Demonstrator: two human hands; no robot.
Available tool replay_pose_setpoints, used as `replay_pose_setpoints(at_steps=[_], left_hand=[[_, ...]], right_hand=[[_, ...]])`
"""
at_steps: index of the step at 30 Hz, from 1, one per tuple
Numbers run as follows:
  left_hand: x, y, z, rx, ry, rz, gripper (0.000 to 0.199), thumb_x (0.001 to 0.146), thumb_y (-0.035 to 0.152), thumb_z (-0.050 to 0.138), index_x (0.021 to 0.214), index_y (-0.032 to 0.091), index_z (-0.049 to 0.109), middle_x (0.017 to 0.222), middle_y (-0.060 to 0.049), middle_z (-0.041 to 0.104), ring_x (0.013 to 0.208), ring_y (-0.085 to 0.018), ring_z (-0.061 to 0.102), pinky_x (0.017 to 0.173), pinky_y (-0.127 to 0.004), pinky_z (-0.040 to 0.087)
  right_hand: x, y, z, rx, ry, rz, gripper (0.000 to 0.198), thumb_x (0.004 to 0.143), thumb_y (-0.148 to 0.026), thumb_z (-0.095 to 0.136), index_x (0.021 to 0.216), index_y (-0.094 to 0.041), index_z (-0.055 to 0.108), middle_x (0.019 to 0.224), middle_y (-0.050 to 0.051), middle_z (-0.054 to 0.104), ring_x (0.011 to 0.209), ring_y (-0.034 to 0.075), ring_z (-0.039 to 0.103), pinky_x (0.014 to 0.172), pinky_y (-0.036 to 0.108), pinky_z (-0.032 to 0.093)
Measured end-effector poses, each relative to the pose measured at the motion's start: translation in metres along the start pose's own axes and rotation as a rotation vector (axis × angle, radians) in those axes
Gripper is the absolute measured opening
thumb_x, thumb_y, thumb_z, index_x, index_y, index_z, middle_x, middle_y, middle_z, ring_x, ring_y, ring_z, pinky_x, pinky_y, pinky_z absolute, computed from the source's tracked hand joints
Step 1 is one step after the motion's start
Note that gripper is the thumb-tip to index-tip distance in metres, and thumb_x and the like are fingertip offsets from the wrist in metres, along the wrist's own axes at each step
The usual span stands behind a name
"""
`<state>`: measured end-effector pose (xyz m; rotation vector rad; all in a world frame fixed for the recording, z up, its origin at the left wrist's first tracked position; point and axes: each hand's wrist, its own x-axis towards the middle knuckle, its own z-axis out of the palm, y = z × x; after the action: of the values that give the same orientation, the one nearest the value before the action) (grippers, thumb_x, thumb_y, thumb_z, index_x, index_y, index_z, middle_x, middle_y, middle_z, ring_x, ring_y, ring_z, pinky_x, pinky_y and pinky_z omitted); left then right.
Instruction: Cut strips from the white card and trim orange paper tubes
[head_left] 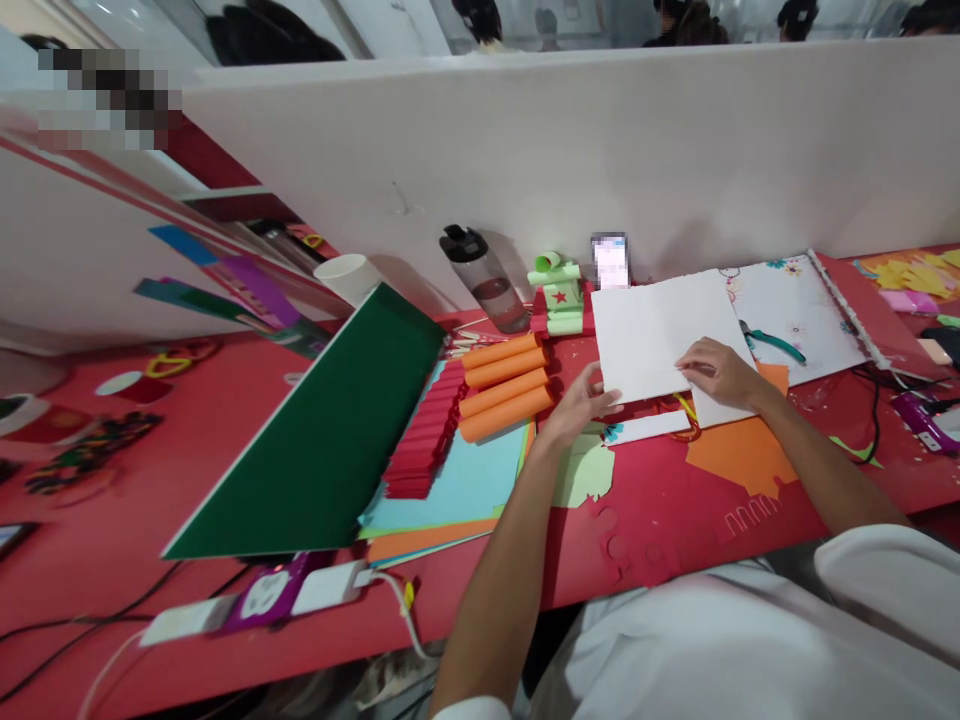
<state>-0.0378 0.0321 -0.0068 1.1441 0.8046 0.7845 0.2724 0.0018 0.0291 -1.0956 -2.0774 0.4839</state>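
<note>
One white board (652,325), left hand (579,408) holding its corner, right hand (718,372) bunched over it, grip hidden, cannot tell

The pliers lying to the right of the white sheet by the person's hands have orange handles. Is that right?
Not quite: the head view shows that the pliers have teal handles, not orange ones. They do lie to the right of the white sheet.
</note>
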Motion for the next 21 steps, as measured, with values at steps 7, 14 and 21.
replay_pose_setpoints(at_steps=[7,14,21], left_hand=[[0.0009,-0.0035,-0.0041,0.007,-0.003,0.005,0.08,0.076,0.04,0.094,0.142,0.023,0.052,0.115,-0.009,0.076,0.103,-0.021,0.075,0.101,-0.042,0.061],[0.0012,-0.0055,-0.0049,-0.003,-0.001,0.013,0.078,0.077,0.038,0.094,0.142,0.025,0.052,0.117,-0.009,0.076,0.105,-0.022,0.075,0.101,-0.041,0.061],[0.0032,-0.0072,-0.0055,0.007,0.013,0.013,0.079,0.076,0.037,0.093,0.142,0.026,0.051,0.12,-0.009,0.076,0.103,-0.021,0.076,0.095,-0.038,0.062]], right_hand=[[0.0008,0.0039,-0.0006,-0.055,-0.018,-0.021,0.014,0.101,-0.028,0.063,0.101,-0.024,0.076,0.102,0.009,0.076,0.101,0.025,0.068,0.086,0.044,0.059],[0.0009,0.0064,-0.0009,-0.075,-0.023,-0.07,0.014,0.102,-0.027,0.062,0.099,-0.023,0.075,0.099,0.008,0.076,0.1,0.025,0.066,0.087,0.043,0.057],[0.0041,0.008,0.0045,-0.243,-0.111,-0.24,0.021,0.099,-0.039,0.071,0.112,-0.024,0.075,0.106,0.01,0.069,0.098,0.027,0.061,0.091,0.045,0.053]])
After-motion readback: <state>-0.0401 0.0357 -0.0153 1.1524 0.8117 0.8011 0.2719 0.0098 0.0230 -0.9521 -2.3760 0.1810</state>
